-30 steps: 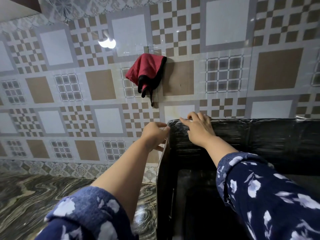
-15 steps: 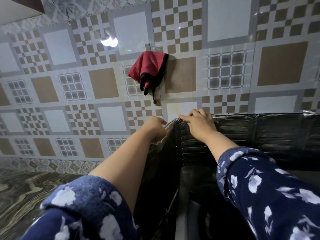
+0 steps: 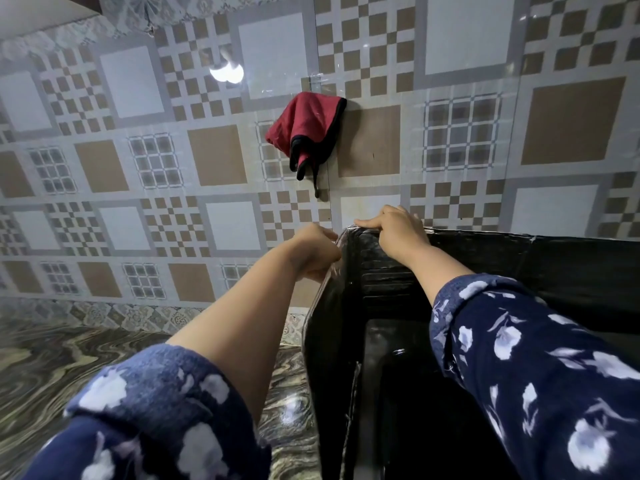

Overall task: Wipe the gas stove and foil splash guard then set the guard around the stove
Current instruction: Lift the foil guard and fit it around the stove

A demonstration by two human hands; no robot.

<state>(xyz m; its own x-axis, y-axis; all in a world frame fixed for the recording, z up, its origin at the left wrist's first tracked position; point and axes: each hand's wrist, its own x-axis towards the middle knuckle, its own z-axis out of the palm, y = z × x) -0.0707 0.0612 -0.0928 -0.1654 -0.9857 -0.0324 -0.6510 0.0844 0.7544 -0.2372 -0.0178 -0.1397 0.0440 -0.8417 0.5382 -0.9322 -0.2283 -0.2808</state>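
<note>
- Left hand (image 3: pixel 313 252): fingers curled and closed on the upper corner of the splash guard (image 3: pixel 571 271), gripping its left side panel from the outside; the forearm is bare, the sleeve (image 3: pixel 159 410) dark blue with pale flowers.
- Right hand (image 3: pixel 398 230): laid over the top edge of the guard's rear panel, just beside the left hand, fingers hooked over the rim and clasping it; the index finger points along the edge toward the corner.
- Splash guard: a dark, glossy folded screen standing upright; one panel runs from the hands back toward the camera, another extends from the right hand to the frame's right edge, close along the tiled wall (image 3: pixel 138 168).
- Stove (image 3: pixel 394 344): a dark body seen only in part, below the right forearm and inside the angle of the guard; details cannot be told.
- Worktop (image 3: pixel 52 368): marbled, swirling surface below and left of the left arm.
- Red cloth (image 3: pixel 304 129): black-edged, hanging on the wall above both hands, well apart from them.
</note>
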